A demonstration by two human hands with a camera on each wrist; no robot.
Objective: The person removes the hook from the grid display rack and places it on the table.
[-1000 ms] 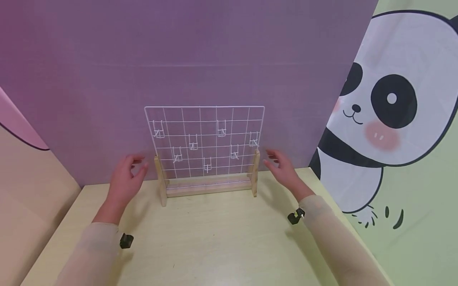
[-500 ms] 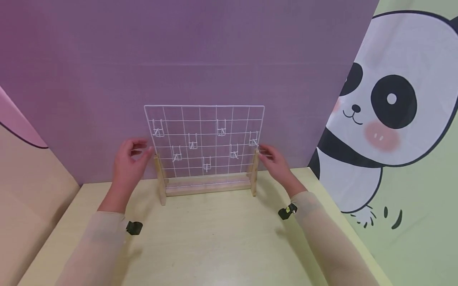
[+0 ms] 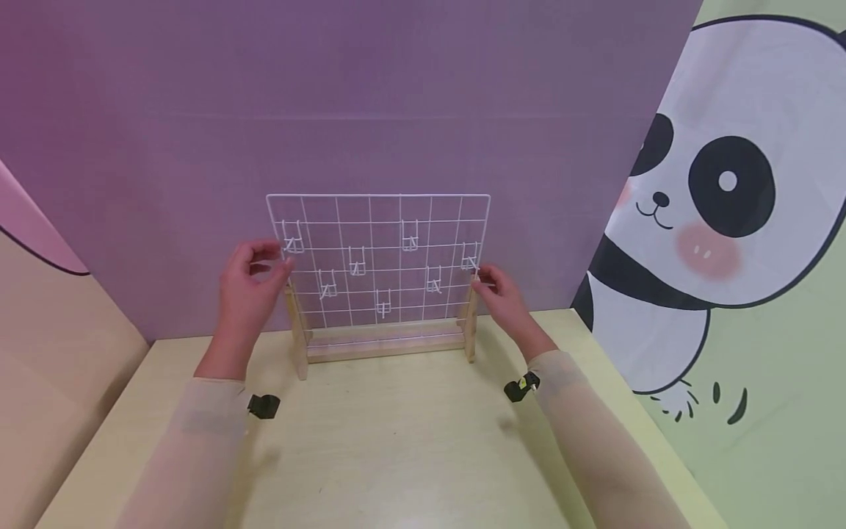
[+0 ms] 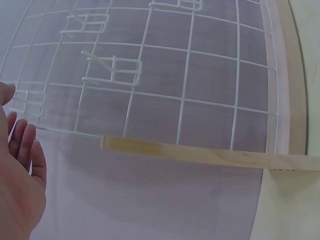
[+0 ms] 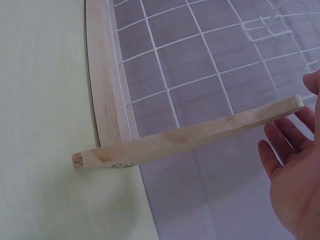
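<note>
A: The wire grid [image 3: 378, 257] stands in its wooden stand [image 3: 386, 342] on the bench [image 3: 396, 441], between both hands?

B: Yes. The left hand [image 3: 247, 290] and the right hand [image 3: 505, 297] sit at its side edges, fingers loosely bent; actual gripping I cannot tell.

A: And the wrist views?

B: Left hand [image 4: 17, 175] relaxed just beside the grid [image 4: 165, 75]; right hand [image 5: 295, 175] relaxed beside the stand's post [image 5: 200, 132].

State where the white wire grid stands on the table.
In the head view, the wire grid stands upright in a wooden stand at the table's back edge, between both hands.

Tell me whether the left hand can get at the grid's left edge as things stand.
Probably yes: the left hand hovers beside the wire grid, fingers open, with nothing between them.
</note>
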